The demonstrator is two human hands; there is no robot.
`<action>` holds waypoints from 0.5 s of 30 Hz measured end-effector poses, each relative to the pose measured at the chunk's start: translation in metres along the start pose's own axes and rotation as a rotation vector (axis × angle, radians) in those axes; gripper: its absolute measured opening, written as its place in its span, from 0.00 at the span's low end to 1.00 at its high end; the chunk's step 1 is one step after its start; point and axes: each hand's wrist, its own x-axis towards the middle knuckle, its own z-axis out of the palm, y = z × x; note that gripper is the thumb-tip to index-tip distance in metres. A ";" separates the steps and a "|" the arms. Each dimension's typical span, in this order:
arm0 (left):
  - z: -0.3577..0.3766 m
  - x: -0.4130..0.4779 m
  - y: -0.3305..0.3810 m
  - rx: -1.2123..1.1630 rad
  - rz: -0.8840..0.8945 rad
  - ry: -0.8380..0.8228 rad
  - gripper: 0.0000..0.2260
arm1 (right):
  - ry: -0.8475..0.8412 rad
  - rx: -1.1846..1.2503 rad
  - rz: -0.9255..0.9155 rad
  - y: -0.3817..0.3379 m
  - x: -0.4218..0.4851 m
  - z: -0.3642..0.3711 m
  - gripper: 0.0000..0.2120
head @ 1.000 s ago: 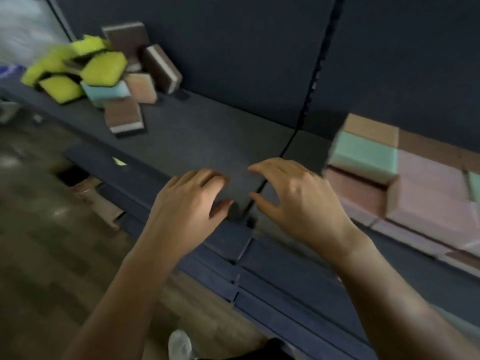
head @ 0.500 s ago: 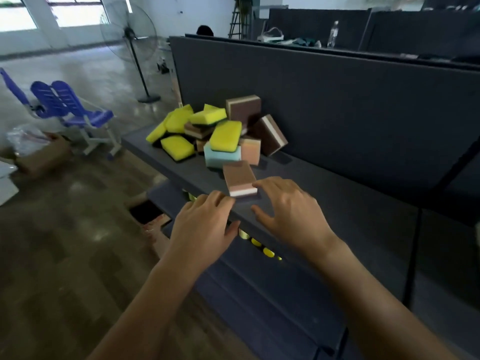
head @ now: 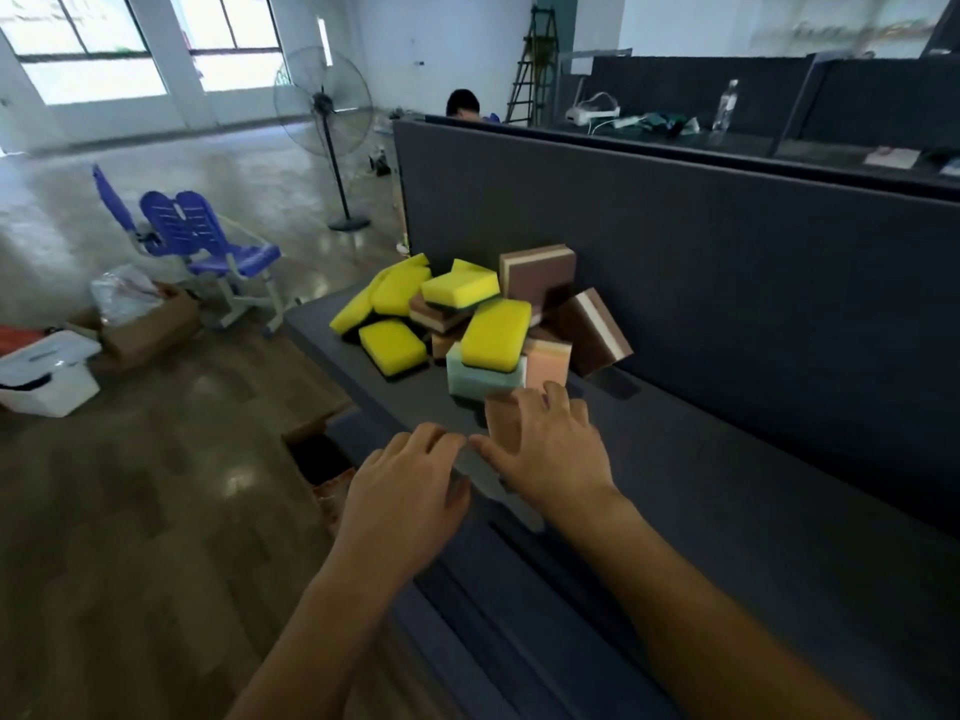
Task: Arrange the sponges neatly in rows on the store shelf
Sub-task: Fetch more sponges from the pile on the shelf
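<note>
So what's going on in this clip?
A person stands at a dark store shelf, both bare hands stretched toward a jumbled pile of sponges. The sponges are yellow, brown and pastel, lying at all angles, none in rows. The right hand is at the near edge of the pile, fingers spread just in front of the pale green sponge; whether it touches anything is hard to tell. The left hand hovers beside it over the shelf's front edge, holding nothing.
</note>
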 end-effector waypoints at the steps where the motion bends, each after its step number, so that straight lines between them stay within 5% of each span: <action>1: 0.002 0.004 0.000 -0.005 -0.005 0.006 0.16 | -0.031 -0.022 0.023 0.000 0.004 0.004 0.32; 7: 0.019 0.036 0.004 -0.062 0.032 0.054 0.17 | -0.133 -0.011 0.103 0.019 0.000 -0.002 0.29; 15: 0.033 0.107 -0.002 -0.160 0.055 0.159 0.27 | 0.061 0.022 0.217 0.038 -0.018 -0.041 0.28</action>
